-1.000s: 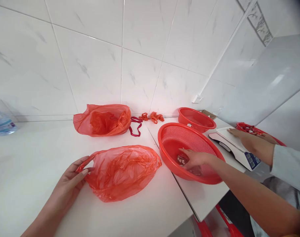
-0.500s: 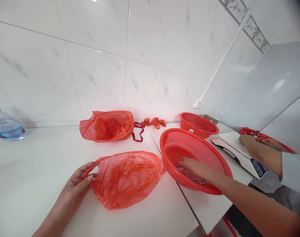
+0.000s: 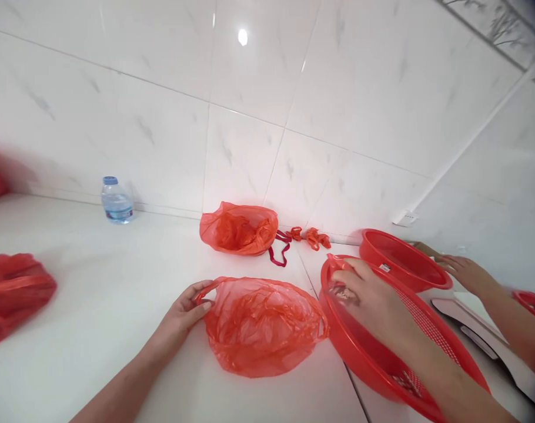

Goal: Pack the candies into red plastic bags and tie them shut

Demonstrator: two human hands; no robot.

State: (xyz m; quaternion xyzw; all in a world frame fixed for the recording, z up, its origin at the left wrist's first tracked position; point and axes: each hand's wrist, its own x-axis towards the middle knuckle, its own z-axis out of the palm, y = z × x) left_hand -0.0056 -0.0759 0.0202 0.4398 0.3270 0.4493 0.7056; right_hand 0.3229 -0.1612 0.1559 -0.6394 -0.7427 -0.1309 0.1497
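Note:
My left hand (image 3: 190, 308) is closed on the loop handle at the left side of a red plastic bag (image 3: 263, 326), which sits open-mouthed on the white table. Over the left rim of a red colander (image 3: 335, 326), my right hand (image 3: 373, 299) is closed around a small clear-wrapped packet (image 3: 344, 294) with brownish contents, partly hidden by the fingers. A few similar small packets (image 3: 406, 382) lie low in the colander, below my right forearm. The bag's right handle is close to the colander's outer wall.
Behind stand a second open red bag (image 3: 238, 232), a dark red strap (image 3: 278, 255) and crumpled red plastic scraps (image 3: 316, 238). A water bottle (image 3: 117, 202) and another red bag (image 3: 16, 294) are left. At right, a co-worker's hand (image 3: 464, 273) is by a red basin (image 3: 404, 264) and white scale (image 3: 483, 335).
The view has swung left. My right hand has risen from inside the colander to its left rim with the packet. The co-worker's hand has moved from beside the scale toward the basin.

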